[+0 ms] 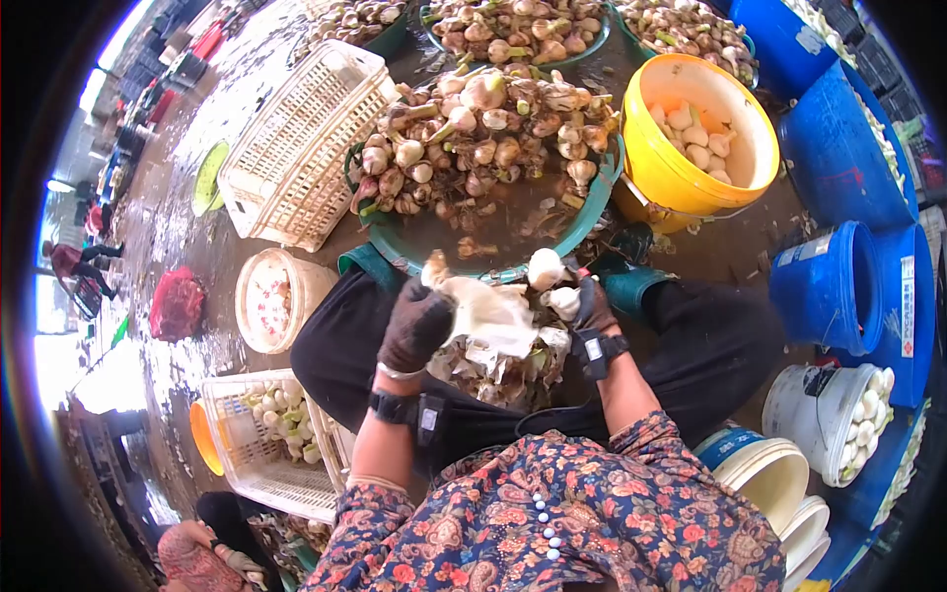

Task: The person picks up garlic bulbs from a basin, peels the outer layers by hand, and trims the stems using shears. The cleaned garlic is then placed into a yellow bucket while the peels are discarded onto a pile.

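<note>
My left hand [416, 324], in a dark glove, is closed at a blurred whitish piece [493, 314] that I cannot identify. My gloved right hand [595, 308] is closed on white garlic bulbs; one bulb [546, 268] sticks up at its fingertips, another [563, 302] lies just below. Under both hands, between the legs, is a heap of papery peelings [508, 375]. Just beyond the hands stands a green basin [592, 202] piled with unpeeled garlic [483, 148].
A yellow bucket [646, 178] with pale bulbs stands right of the basin, white crates [296, 148] left. Blue buckets [824, 286] and a white bucket of bulbs [804, 414] line the right. At lower left are a crate [281, 479] and another person [197, 557].
</note>
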The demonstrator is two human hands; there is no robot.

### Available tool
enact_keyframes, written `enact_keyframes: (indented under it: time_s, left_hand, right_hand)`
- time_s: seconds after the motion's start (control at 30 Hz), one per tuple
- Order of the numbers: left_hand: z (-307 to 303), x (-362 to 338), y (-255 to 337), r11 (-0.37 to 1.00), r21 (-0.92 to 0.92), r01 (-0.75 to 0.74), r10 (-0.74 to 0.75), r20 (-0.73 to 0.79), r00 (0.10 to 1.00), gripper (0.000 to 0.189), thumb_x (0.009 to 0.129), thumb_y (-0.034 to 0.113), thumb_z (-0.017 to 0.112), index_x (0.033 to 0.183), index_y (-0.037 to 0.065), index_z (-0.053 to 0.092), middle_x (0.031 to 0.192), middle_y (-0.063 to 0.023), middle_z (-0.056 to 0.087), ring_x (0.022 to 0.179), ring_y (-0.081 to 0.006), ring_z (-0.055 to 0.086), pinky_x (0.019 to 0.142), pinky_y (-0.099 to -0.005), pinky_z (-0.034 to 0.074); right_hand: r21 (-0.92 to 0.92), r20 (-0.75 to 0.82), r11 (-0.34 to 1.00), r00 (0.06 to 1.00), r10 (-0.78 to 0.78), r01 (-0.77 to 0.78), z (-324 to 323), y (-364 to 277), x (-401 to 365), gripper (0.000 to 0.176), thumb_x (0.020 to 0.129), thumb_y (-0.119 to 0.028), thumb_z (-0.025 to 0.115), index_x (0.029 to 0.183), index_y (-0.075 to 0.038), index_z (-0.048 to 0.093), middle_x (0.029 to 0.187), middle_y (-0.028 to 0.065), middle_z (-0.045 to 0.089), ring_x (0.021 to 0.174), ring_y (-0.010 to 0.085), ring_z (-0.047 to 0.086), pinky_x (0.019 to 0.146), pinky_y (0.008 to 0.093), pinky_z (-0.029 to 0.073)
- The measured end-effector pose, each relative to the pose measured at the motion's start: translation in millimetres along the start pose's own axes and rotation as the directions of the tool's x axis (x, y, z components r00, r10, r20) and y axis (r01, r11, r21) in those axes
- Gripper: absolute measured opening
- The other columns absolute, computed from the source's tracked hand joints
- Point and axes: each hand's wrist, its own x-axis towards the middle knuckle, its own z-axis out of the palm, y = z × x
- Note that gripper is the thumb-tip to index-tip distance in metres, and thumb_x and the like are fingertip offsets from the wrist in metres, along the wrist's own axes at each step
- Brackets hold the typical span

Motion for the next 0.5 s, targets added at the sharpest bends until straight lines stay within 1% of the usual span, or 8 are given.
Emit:
enact_keyframes:
  time_s: [0.03, 0.1, 0.17, 0.2, 0.23, 0.33, 0.43, 0.5]
  left_hand:
    - [-12, 1, 11, 0.992, 0.110, 0.063, -0.077, 0.126, 0.989, 0.020, 0.082, 0.011, 0.062, 0.097, -0.001, 0.060, 0.090, -0.0033, 0.063, 0.079, -0.0102, 0.058, 0.070, -0.0235, 0.047]
    - [-6, 7, 30, 0.759, 0.651, 0.004, -0.239, 0.273, 0.932, 0.028, 0.081, 0.011, 0.064, 0.105, -0.002, 0.058, 0.093, -0.0031, 0.063, 0.085, -0.0109, 0.057, 0.076, -0.0251, 0.047]
    - [-6, 19, 10, 0.637, 0.768, -0.063, -0.318, 0.337, 0.886, 0.041, 0.076, 0.007, 0.069, 0.114, -0.002, 0.055, 0.103, -0.0067, 0.063, 0.091, -0.0108, 0.058, 0.082, -0.0265, 0.047]
    - [-6, 25, -6, 0.589, 0.798, -0.130, -0.150, 0.266, 0.952, 0.040, 0.076, 0.006, 0.069, 0.113, -0.001, 0.055, 0.103, -0.0062, 0.062, 0.091, -0.0105, 0.058, 0.080, -0.0270, 0.047]
    - [1, 29, -14, 0.527, 0.830, -0.184, 0.024, 0.201, 0.979, 0.040, 0.075, 0.006, 0.070, 0.112, -0.001, 0.056, 0.103, -0.0056, 0.062, 0.091, -0.0102, 0.057, 0.079, -0.0275, 0.048]
    - [19, 41, -20, 0.402, 0.848, -0.346, 0.123, 0.324, 0.938, 0.032, 0.076, 0.006, 0.070, 0.106, 0.001, 0.058, 0.101, -0.0032, 0.061, 0.087, -0.0091, 0.056, 0.076, -0.0274, 0.048]
    - [11, 45, -36, 0.589, 0.747, -0.309, -0.029, 0.401, 0.916, 0.024, 0.078, 0.006, 0.069, 0.099, 0.001, 0.059, 0.093, -0.0008, 0.061, 0.082, -0.0083, 0.055, 0.076, -0.0252, 0.046]
    - [21, 27, -19, 0.798, 0.596, -0.089, -0.206, 0.408, 0.889, 0.014, 0.081, 0.005, 0.064, 0.094, 0.001, 0.060, 0.086, 0.0010, 0.060, 0.080, -0.0071, 0.054, 0.075, -0.0235, 0.045]
  right_hand:
    - [-0.501, 0.090, 0.818, 0.957, -0.275, 0.282, -4, -15, -9, 0.040, 0.079, -0.026, 0.064, 0.112, -0.004, 0.056, 0.096, 0.0078, 0.064, 0.083, 0.0176, 0.062, 0.070, 0.0291, 0.049]
    - [-0.296, 0.033, 0.925, 0.970, -0.240, 0.239, -8, -8, 1, 0.042, 0.075, -0.025, 0.068, 0.108, -0.001, 0.057, 0.093, 0.0067, 0.063, 0.080, 0.0148, 0.059, 0.068, 0.0286, 0.048]
    - [-0.391, -0.038, 0.920, 0.998, -0.059, 0.040, 10, -48, -4, 0.034, 0.078, -0.027, 0.068, 0.097, 0.001, 0.061, 0.086, 0.0046, 0.063, 0.075, 0.0121, 0.058, 0.063, 0.0287, 0.047]
    - [-0.321, -0.083, 0.932, 0.975, -0.207, 0.171, 22, -52, -3, 0.029, 0.081, -0.029, 0.067, 0.086, 0.000, 0.064, 0.078, 0.0026, 0.063, 0.068, 0.0104, 0.056, 0.058, 0.0280, 0.045]
    - [0.171, -0.118, 0.984, 0.991, 0.060, -0.039, 31, -60, -5, 0.027, 0.080, -0.028, 0.068, 0.084, -0.002, 0.065, 0.076, 0.0021, 0.062, 0.066, 0.0103, 0.055, 0.058, 0.0270, 0.044]
    - [0.059, -0.108, 0.996, 0.991, 0.076, -0.070, 36, -59, -12, 0.025, 0.079, -0.027, 0.069, 0.085, -0.003, 0.064, 0.078, 0.0023, 0.062, 0.065, 0.0104, 0.054, 0.058, 0.0266, 0.044]
    - [-0.030, -0.101, 0.995, 0.991, 0.089, -0.092, 34, -49, -7, 0.025, 0.082, -0.026, 0.065, 0.090, -0.002, 0.063, 0.081, 0.0032, 0.062, 0.068, 0.0112, 0.056, 0.062, 0.0269, 0.046]
    - [0.532, 0.082, 0.786, 0.943, 0.324, -0.316, 16, -24, 4, 0.030, 0.086, -0.028, 0.059, 0.097, -0.001, 0.060, 0.085, 0.0051, 0.063, 0.071, 0.0126, 0.058, 0.066, 0.0278, 0.048]
